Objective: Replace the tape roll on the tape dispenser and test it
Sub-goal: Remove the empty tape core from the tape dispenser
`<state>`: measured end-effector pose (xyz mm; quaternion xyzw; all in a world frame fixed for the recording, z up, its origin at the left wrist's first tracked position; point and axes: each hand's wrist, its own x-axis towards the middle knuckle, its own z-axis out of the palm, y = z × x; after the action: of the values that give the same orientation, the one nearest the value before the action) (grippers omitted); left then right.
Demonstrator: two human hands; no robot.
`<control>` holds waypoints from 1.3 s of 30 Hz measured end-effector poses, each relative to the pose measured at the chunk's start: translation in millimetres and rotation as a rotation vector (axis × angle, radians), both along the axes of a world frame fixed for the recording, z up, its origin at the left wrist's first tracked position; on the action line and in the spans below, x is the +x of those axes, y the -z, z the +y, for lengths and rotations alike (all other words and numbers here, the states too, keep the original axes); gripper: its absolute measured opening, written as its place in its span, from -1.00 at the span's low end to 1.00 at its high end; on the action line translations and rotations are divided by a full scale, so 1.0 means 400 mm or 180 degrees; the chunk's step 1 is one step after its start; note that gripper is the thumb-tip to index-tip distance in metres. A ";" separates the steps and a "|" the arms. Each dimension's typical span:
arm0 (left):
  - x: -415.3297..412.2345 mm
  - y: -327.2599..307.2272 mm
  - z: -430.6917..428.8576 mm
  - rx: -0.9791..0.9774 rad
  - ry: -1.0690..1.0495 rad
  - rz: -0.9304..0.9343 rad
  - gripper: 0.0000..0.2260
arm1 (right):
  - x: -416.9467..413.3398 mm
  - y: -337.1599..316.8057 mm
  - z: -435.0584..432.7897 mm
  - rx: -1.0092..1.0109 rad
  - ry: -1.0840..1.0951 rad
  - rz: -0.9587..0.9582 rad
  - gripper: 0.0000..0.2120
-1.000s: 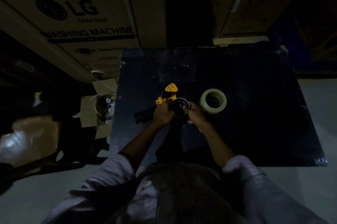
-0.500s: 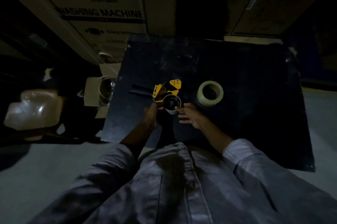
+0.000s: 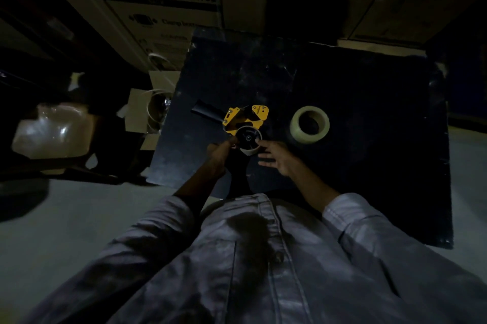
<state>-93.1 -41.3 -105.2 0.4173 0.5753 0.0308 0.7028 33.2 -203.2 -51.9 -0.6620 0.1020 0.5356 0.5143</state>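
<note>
A yellow tape dispenser [image 3: 245, 119] lies on the dark table [image 3: 355, 178], its black handle [image 3: 207, 111] pointing left. Its black hub [image 3: 247, 136] carries a nearly bare pale core [image 3: 249, 151]. My left hand [image 3: 220, 151] is closed with its fingertips pinching the left edge of the hub. My right hand [image 3: 278, 157] sits just right of the hub, fingers spread, one fingertip touching the core. A full roll of pale tape [image 3: 309, 124] lies flat on the table to the right, apart from both hands.
Large cardboard washing-machine boxes [image 3: 158, 2] stand behind the table. Left of the table sit an open small carton [image 3: 143, 110] with a shiny item and a clear plastic bag [image 3: 52, 131]. The floor [image 3: 79, 218] is pale concrete.
The dispenser went from being gripped upright in my left hand to lying on the table, handle to the left. My left hand shifted to the hub's edge and my right hand opened.
</note>
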 end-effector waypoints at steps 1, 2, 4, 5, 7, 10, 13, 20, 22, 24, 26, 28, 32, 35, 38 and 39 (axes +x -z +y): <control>-0.003 -0.022 -0.004 0.0010 0.0028 0.0016 -0.46 | -0.002 0.003 0.003 0.0008 -0.0009 -0.0009 -0.35; -0.004 -0.036 -0.006 0.0026 0.0045 0.0048 -0.52 | -0.004 0.004 0.005 -0.0002 -0.0014 -0.0014 -0.35; -0.008 -0.049 -0.006 0.0075 0.0083 0.0099 -0.60 | -0.005 0.009 0.008 -0.0010 -0.0025 -0.0029 -0.36; -0.010 -0.054 -0.007 0.0101 0.0118 0.0121 -0.60 | -0.004 0.012 0.008 -0.0017 -0.0037 -0.0052 -0.39; -0.016 -0.061 -0.009 0.0099 0.0166 0.0133 -0.57 | -0.002 0.018 0.008 -0.0043 -0.0075 -0.0103 -0.48; -0.028 -0.077 -0.018 0.0108 0.0190 0.0144 -0.59 | -0.007 0.026 0.002 -0.0135 -0.0084 -0.0182 -0.64; -0.035 -0.094 -0.027 0.0324 0.0135 0.0160 -0.69 | -0.020 0.026 0.000 -0.0190 -0.0014 -0.0214 -0.70; -0.056 -0.119 -0.036 0.0548 0.0088 0.0116 -0.82 | -0.046 0.037 0.025 -0.0333 -0.0012 -0.0340 -0.24; -0.060 -0.127 -0.036 0.0527 0.0102 0.0114 -0.82 | -0.048 0.032 0.030 -0.0350 -0.0057 -0.0275 -0.34; -0.063 -0.132 -0.039 0.0542 0.0150 0.0177 -0.76 | -0.049 0.027 0.029 -0.0380 -0.0146 -0.0224 -0.60; -0.067 -0.133 -0.043 0.0512 0.0187 0.0279 -0.72 | -0.049 0.023 0.025 -0.0400 -0.0213 -0.0165 -0.65; -0.068 -0.134 -0.045 0.0465 0.0224 0.0283 -0.73 | -0.051 0.011 0.022 -0.0392 -0.0250 -0.0143 -0.60; -0.068 -0.141 -0.048 0.0411 0.0251 0.0302 -0.81 | -0.053 -0.006 0.020 -0.0419 -0.0286 -0.0146 -0.68; -0.067 -0.144 -0.052 0.0453 0.0217 0.0389 -0.83 | -0.053 -0.006 0.019 -0.0490 -0.0262 -0.0184 -0.71; -0.068 -0.147 -0.054 0.0449 0.0243 0.0421 -0.83 | -0.055 -0.001 0.016 -0.0527 -0.0254 -0.0273 -0.52; -0.068 -0.147 -0.055 0.0441 0.0252 0.0438 -0.83 | -0.057 0.000 0.015 -0.0526 -0.0247 -0.0309 -0.46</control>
<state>-120.2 -63.2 -46.4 0.4884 0.6017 0.0140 0.6318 10.4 -197.2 -51.9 -0.7308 0.0951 0.5121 0.4412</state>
